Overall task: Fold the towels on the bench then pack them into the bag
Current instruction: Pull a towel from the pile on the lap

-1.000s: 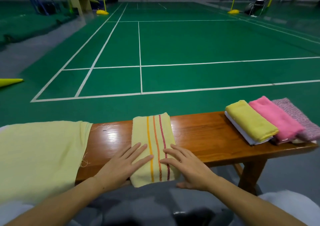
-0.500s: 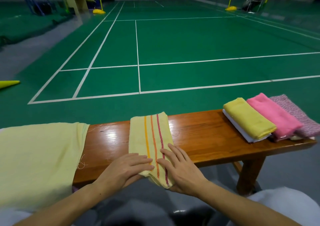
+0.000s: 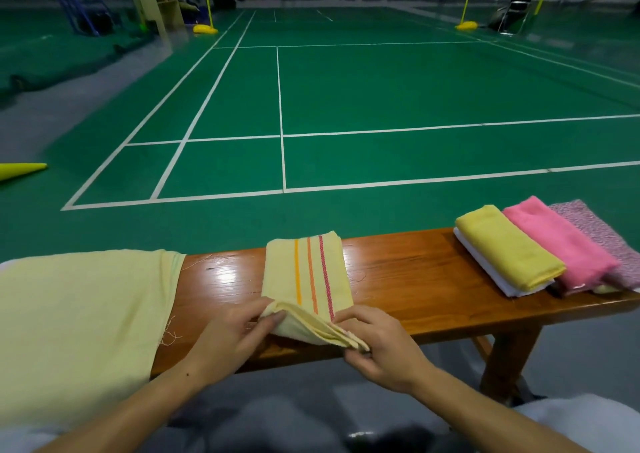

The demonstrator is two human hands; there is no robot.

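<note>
A pale yellow towel with orange and red stripes (image 3: 306,272) lies folded lengthwise across the middle of the wooden bench (image 3: 408,279). My left hand (image 3: 232,338) pinches its near left corner and my right hand (image 3: 381,345) pinches its near right corner, both lifting the near edge off the bench. At the right end lie folded towels side by side: a yellow one (image 3: 505,248) on a white one (image 3: 491,272), a pink one (image 3: 557,241) and a speckled mauve one (image 3: 599,234). No bag is in view.
A large pale yellow cloth (image 3: 79,314) covers the bench's left end and hangs over its front. Beyond the bench stretches a green badminton court (image 3: 346,106) with white lines. A yellow cone (image 3: 20,170) lies on the floor at far left.
Both hands slid from lying flat on the striped towel back to its near edge, took hold of the corners and raised that edge off the bench.
</note>
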